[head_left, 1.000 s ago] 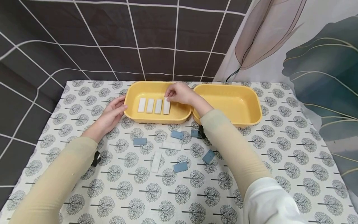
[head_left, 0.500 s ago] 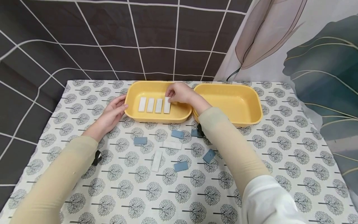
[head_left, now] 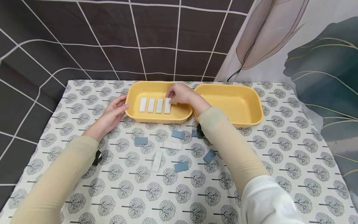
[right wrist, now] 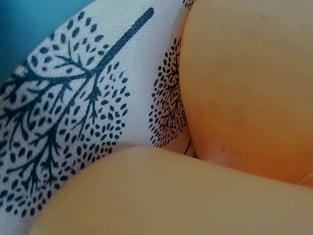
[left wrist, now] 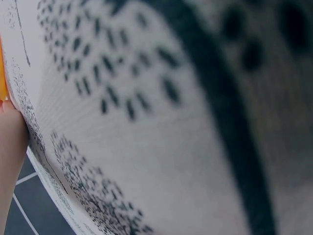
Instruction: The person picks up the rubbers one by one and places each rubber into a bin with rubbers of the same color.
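My right hand [head_left: 181, 94] reaches into the left yellow basin [head_left: 142, 117]. Its thumb and fingers pinch the upper end of a white rectangular block [head_left: 167, 108], which lies on the basin floor. To the left of that block stand three more white blocks [head_left: 151, 105] in a row, spaced apart. At the basin's left end, my left hand [head_left: 112, 112] holds the wall, its thumb at the rim and its fingers outside. Only part of this hand [left wrist: 11, 142] shows in the left wrist view. The right wrist view shows no fingertips.
A second yellow basin [head_left: 253, 119] stands close at the right, under my right forearm. On the tree-print cloth [head_left: 120, 174] before the basins lie two white blocks [head_left: 157, 161] and several blue blocks [head_left: 181, 166]. A dark tiled-pattern sheet [head_left: 156, 28] hangs behind.
Almost nothing has moved. The right hand keeps its pinch on the fourth white block and the left hand stays at the basin's end; the view has shifted very slightly.
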`<state>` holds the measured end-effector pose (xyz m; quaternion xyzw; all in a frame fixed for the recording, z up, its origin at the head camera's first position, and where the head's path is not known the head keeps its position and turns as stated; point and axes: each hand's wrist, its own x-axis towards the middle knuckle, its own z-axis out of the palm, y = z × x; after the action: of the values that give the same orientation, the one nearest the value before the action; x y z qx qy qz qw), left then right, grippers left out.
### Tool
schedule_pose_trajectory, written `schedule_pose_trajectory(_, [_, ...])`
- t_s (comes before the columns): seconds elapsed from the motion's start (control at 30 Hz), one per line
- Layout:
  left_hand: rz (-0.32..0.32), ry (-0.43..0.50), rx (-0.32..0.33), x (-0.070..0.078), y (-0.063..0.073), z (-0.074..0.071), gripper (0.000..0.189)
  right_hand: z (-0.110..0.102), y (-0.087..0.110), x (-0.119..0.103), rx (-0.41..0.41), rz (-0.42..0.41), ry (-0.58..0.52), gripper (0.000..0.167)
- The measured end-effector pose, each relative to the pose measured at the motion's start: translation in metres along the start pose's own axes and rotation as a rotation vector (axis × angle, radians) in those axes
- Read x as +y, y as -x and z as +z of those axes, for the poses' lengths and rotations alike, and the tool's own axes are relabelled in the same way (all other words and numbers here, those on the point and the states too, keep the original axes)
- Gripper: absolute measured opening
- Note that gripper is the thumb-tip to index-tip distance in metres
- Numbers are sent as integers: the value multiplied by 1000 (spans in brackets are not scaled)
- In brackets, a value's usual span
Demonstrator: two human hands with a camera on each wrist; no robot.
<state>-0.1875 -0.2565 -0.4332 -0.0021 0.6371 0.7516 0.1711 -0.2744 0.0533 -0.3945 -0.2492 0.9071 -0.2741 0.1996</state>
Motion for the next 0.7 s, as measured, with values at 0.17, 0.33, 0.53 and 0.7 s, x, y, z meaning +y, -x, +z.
schedule_pose_trajectory(0.17, [6, 7, 0, -1, 0, 0, 72, 2, -1, 0, -12, 12, 26, 21])
schedule_pose_trajectory(0.33, [11, 27, -2, -1, 0, 0, 72, 3, -2, 0, -19, 23, 42, 22])
schedule_pose_trajectory(0.53, [13, 46, 4, -2, 0, -1, 70, 4, -2, -1, -26, 30, 55, 22])
schedule_pose_trajectory(0.7, [18, 47, 2, -2, -1, -1, 71, 3, -2, -1, -27, 28, 75, 23])
